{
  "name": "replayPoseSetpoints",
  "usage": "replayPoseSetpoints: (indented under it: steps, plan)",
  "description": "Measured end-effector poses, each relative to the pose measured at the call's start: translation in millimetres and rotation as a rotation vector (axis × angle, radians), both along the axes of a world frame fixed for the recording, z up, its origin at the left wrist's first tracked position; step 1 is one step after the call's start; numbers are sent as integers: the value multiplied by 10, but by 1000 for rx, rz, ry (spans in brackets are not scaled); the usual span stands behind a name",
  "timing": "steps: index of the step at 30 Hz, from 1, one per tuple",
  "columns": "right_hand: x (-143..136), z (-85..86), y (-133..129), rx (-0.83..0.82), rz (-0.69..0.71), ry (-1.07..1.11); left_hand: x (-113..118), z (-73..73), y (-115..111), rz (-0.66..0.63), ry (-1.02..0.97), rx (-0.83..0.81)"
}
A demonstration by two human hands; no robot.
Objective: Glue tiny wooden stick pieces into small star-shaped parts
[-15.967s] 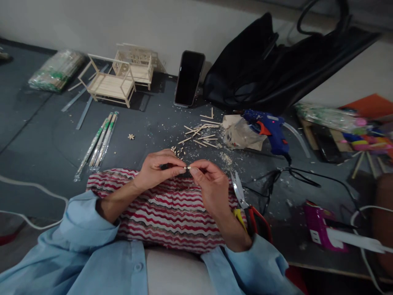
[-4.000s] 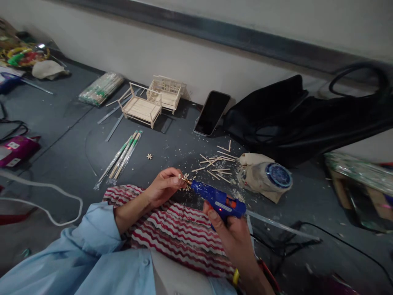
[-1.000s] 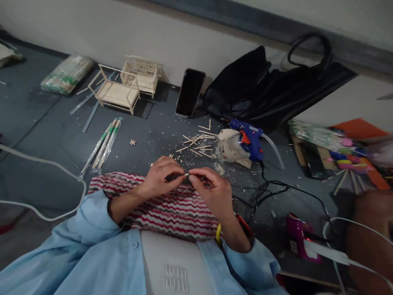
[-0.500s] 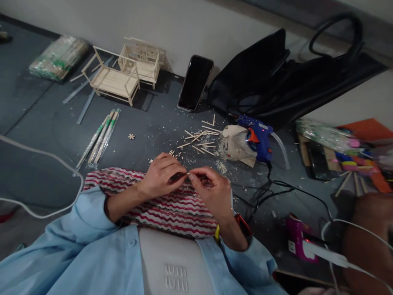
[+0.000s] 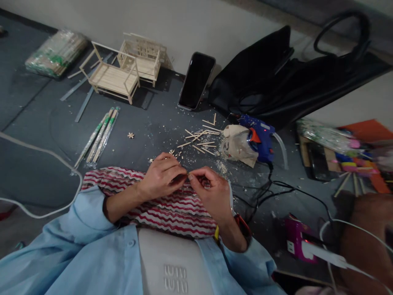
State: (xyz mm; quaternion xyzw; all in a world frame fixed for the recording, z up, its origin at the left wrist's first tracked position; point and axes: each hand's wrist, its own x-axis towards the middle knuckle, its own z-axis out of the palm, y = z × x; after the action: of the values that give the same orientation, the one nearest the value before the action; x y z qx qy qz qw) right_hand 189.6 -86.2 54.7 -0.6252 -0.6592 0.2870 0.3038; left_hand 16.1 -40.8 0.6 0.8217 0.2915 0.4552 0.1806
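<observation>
While the left hand (image 5: 161, 176) and right hand (image 5: 213, 190) meet above the striped cloth (image 5: 166, 219) at the near edge of the tabletop (image 5: 153, 131), thumb and fingertips of each are pinched together on a tiny piece (image 5: 188, 175), nearly hidden between them. It sits where both sets of tips meet, so neither hand is nearer; its long axis cannot be told. Loose bits (image 5: 172, 152) lie just beyond the left hand, toward the far edge.

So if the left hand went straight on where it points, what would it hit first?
Probably the right hand, nearly meeting the left hand tip to tip; a tiny piece seems pinched between them, too small to make out.
</observation>
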Motion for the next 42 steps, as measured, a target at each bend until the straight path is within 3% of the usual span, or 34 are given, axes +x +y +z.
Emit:
replayPoseSetpoints:
  steps: [5,16,18,20,24,27,34,42]
  plan:
    - [7,-20,2,4,6,-2,3,1,-4,-8,-10,48]
    - [17,-5,-5,-13,-6,54,4,4,13,-13,-35,-48]
    - [46,14,-9,-7,-31,87,3,31,13,-9,-106,-150]
    - [91,48,-4,20,-79,107,-10,57,27,-3,-232,-370]
    - [188,133,56,54,-136,48,-67,86,133,42,-789,-907]
    - [203,127,151,45,-54,-71,-94,92,227,-19,-1105,-1111]
    - [30,-203,483,-7,104,-392,-60,74,239,-96,-1110,-1136]
    - [-87,-334,665,9,200,-425,-80,55,264,-81,-1140,-1156]
